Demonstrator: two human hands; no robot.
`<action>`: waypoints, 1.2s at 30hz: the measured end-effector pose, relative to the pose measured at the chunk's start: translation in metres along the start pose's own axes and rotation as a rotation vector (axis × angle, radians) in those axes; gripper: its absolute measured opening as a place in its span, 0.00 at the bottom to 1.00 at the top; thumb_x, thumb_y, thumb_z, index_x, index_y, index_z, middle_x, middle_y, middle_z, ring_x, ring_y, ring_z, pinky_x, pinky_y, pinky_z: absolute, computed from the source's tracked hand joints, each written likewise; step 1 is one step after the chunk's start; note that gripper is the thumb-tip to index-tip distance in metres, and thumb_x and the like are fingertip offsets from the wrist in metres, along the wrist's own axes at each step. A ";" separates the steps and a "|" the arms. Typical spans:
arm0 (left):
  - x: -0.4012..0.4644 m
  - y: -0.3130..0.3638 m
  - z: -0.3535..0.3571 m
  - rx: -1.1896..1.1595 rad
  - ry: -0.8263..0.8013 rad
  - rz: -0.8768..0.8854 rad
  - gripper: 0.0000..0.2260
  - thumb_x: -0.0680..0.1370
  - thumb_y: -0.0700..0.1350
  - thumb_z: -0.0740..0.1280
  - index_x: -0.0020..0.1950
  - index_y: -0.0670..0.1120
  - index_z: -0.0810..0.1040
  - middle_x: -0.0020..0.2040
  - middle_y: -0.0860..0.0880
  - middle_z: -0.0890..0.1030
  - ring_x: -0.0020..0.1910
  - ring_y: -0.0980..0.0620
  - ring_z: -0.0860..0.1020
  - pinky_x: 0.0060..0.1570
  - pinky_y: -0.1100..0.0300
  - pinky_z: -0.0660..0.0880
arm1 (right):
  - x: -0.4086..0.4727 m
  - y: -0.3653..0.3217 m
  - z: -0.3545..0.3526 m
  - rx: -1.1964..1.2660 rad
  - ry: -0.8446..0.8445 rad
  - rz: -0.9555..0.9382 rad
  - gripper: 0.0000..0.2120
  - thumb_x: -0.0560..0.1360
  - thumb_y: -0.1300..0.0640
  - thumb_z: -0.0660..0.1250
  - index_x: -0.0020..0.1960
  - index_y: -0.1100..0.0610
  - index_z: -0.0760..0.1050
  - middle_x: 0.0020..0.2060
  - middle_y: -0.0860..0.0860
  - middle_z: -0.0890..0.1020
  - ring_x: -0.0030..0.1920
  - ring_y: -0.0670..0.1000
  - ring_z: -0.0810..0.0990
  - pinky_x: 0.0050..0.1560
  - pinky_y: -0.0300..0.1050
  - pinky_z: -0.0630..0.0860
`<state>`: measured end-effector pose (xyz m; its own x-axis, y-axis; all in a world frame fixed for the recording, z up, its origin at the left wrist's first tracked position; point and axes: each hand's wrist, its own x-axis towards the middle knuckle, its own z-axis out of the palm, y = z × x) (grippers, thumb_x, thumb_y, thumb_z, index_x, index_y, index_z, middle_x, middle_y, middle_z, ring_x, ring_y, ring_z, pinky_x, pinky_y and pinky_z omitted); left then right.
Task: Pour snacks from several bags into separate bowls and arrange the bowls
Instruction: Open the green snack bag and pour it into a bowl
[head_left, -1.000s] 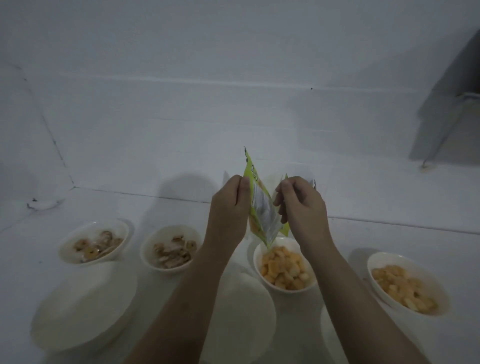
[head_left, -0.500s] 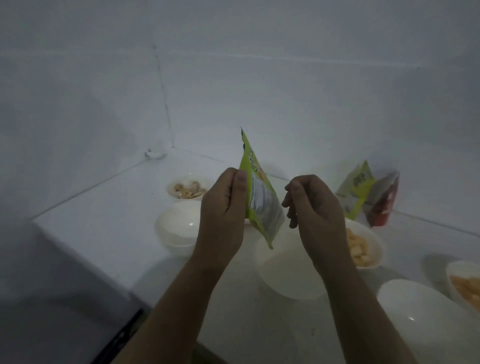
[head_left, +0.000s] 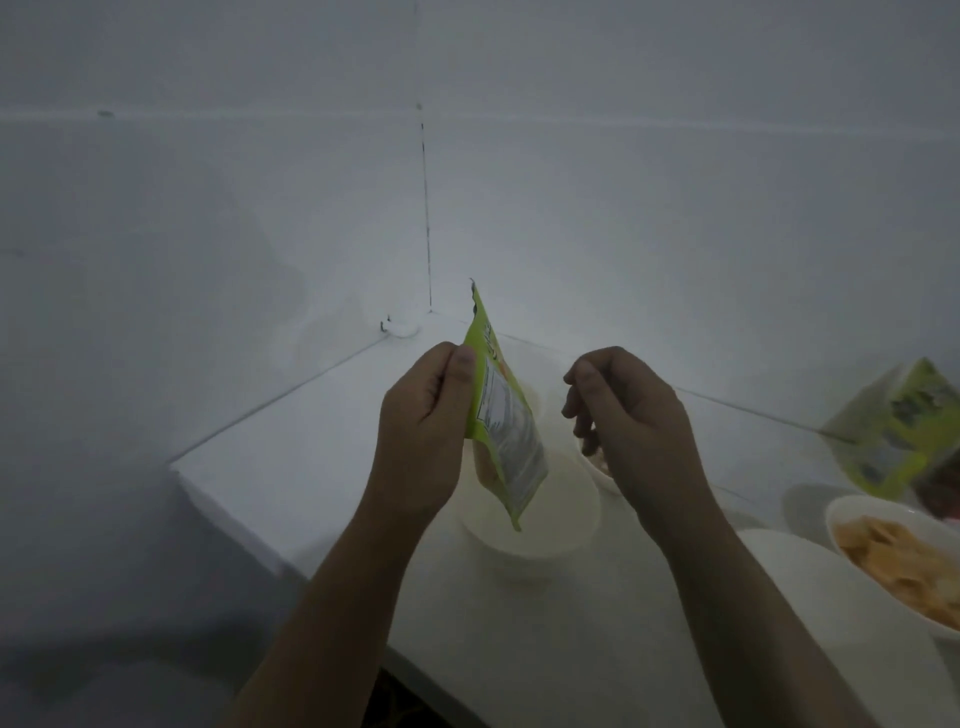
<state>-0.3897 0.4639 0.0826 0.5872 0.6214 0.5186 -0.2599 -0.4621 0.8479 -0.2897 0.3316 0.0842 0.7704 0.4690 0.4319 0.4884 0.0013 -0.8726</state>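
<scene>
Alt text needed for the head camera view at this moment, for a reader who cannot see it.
A left hand pinches a green snack bag above an empty white bowl on a white counter, while the right hand hovers beside it, loosely curled and off the bag. A bowl of chips and another green bag sit at right.

No text can be read with certainty. The small green foil snack bag (head_left: 497, 415), pinched at its edge by the left hand (head_left: 423, 426), carries a white printed panel on its silver back that looks like a nutrition table, but its lines are too small and blurred to read. Pale curved lettering near the bag's torn top is cut off by the angle. The larger green snack bag (head_left: 898, 431) standing at the right edge shows dark blocky characters, also too blurred to make out.
</scene>
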 end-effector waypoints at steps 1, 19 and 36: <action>0.013 -0.012 -0.010 -0.035 -0.023 -0.014 0.20 0.83 0.51 0.57 0.41 0.36 0.69 0.36 0.39 0.70 0.36 0.49 0.70 0.34 0.54 0.68 | 0.007 0.003 0.014 -0.003 0.017 0.006 0.09 0.81 0.59 0.60 0.44 0.56 0.76 0.33 0.49 0.81 0.31 0.46 0.76 0.31 0.38 0.74; 0.149 -0.151 -0.116 0.001 -0.702 -0.379 0.14 0.82 0.47 0.59 0.38 0.45 0.72 0.33 0.48 0.72 0.32 0.53 0.71 0.34 0.60 0.67 | 0.069 0.034 0.206 0.079 0.176 0.531 0.07 0.81 0.58 0.62 0.49 0.61 0.76 0.32 0.51 0.80 0.31 0.50 0.76 0.30 0.42 0.75; 0.157 -0.170 -0.114 0.043 -0.881 -0.397 0.12 0.81 0.55 0.60 0.40 0.52 0.73 0.35 0.54 0.75 0.36 0.56 0.74 0.34 0.66 0.69 | 0.059 0.040 0.234 0.067 0.076 0.690 0.19 0.83 0.45 0.56 0.57 0.58 0.77 0.44 0.59 0.81 0.41 0.55 0.80 0.43 0.46 0.79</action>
<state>-0.3412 0.7120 0.0324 0.9950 0.0480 -0.0881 0.0994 -0.3545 0.9298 -0.3206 0.5656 0.0215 0.9232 0.3194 -0.2139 -0.1475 -0.2196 -0.9644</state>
